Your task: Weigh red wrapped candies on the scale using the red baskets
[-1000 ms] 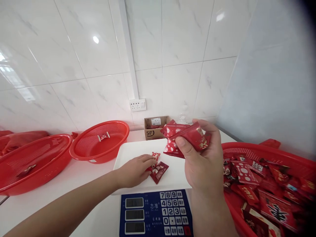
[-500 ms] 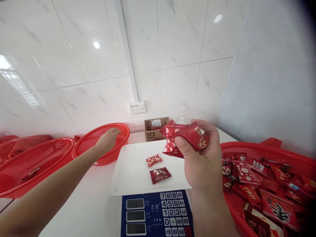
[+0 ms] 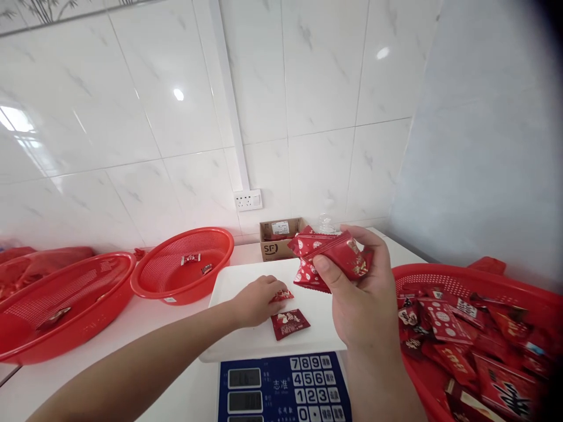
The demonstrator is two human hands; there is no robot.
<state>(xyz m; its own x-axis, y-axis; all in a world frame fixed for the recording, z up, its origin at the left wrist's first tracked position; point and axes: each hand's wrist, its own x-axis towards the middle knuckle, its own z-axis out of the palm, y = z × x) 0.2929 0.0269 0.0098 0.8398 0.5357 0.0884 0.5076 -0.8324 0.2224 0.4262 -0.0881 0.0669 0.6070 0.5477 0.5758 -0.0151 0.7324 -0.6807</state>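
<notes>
My left hand is over the white pan of a scale. Its thumb and fingers close on a small red snack packet with a white pattern, partly hidden by them. Just nearer to me on the pan lies a dark red snack packet with pale writing. Raised above the pan's right side, my right hand grips several red snack packets, one plain red with gold print and others with white round marks. The blue keypad panel of the scale faces me.
A red basket full of snack packets stands at the right. On the left are two red baskets with a few packets inside. A small cardboard box sits by the tiled wall, below a socket.
My left hand has come back from the far left basket to the small packet on the pan. Two small packets now show in that basket. My right hand keeps its packets.
</notes>
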